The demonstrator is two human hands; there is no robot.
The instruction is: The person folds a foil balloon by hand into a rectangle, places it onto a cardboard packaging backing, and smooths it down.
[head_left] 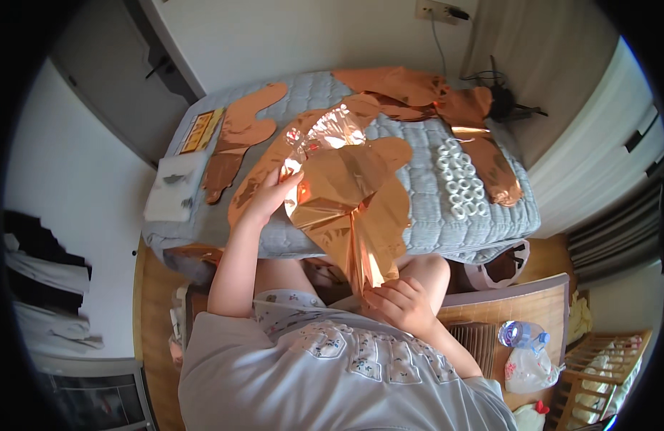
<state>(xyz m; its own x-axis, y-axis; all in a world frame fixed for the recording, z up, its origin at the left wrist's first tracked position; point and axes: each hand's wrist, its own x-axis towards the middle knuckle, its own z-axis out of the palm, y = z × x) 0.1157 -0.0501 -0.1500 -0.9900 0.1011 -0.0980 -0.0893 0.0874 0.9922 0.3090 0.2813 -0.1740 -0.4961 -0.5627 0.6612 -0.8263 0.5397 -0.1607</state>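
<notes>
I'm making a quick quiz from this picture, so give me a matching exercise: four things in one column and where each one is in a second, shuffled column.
Things:
1. left hand
2. right hand
3. white rings
4. water bottle

Places:
A. on the grey quilt, right of the foil
B. pinching the foil balloon's narrow lower end
C. on the wooden surface at lower right
D. on the balloon's upper left edge

Pairs: 1-D, 2-B, 3-A, 4-C

A home bedroom: a bed (pixel 432 215) with a grey quilted cover stands against a white wall with a socket (pixel 434 10), curtains (pixel 619 237) hang at the right, and a wooden crib (pixel 605 366) sits nearby.
</notes>
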